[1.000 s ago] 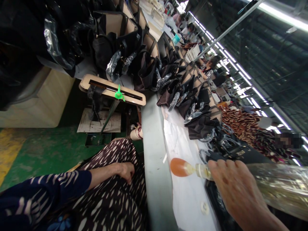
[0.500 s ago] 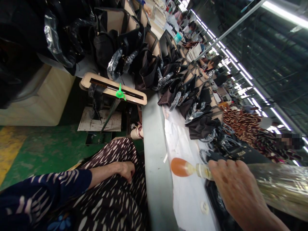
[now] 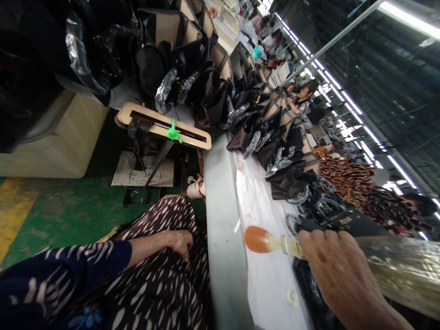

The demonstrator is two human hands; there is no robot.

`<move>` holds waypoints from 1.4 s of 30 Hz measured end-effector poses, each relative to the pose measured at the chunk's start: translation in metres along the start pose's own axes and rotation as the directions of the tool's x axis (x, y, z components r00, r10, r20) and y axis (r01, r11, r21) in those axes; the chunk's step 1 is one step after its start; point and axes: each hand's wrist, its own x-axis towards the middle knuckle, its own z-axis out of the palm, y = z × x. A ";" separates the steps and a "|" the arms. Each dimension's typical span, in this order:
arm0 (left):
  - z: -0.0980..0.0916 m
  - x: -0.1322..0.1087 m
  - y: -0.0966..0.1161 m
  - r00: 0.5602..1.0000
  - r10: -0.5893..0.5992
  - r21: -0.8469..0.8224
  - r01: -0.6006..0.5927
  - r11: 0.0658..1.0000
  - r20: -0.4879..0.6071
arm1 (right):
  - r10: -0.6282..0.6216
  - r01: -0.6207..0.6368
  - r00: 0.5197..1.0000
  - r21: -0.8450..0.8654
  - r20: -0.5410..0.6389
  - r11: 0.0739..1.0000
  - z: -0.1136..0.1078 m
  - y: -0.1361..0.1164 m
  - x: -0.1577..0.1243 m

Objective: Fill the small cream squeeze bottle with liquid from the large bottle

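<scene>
My right hand [image 3: 335, 270] is closed around the neck end of a clear plastic bottle [image 3: 405, 266]. A rounded orange tip [image 3: 258, 239] on a pale yellowish neck sticks out to the left, over white paper [image 3: 259, 206] on the table. Whether the tip touches the paper, I cannot tell. On the patterned dark cloth [image 3: 161, 279] over my lap rests my left hand [image 3: 181, 244], its fingers curled in and nothing seen in them. Dark bags lie just beyond the right hand, partly hidden by it.
Rows of black bags [image 3: 213, 96] with plastic-wrapped handles line the table [image 3: 223, 220]. A slotted wooden frame on a stand [image 3: 199, 143] carries a green plastic piece [image 3: 173, 133]. A pale bin [image 3: 65, 142] stands at left. Several people sit farther back beside brown pieces [image 3: 347, 178].
The view has shifted very slightly. Both hands and the bottle keep nearly the same place and grip.
</scene>
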 end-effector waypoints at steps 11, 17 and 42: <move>0.000 -0.001 -0.001 1.000 0.000 -0.005 0.000 1.000 -0.006 | -0.021 0.021 0.999 -0.002 -0.036 1.000 0.003 0.001 -0.003; -0.001 -0.002 0.000 1.000 0.011 -0.013 -0.011 1.000 -0.002 | -0.045 0.046 0.997 0.009 -0.057 0.999 0.007 0.004 -0.006; 0.001 0.000 -0.002 1.000 0.019 -0.039 -0.020 0.999 -0.023 | 0.014 0.010 0.988 0.155 -0.151 0.988 0.008 0.009 -0.010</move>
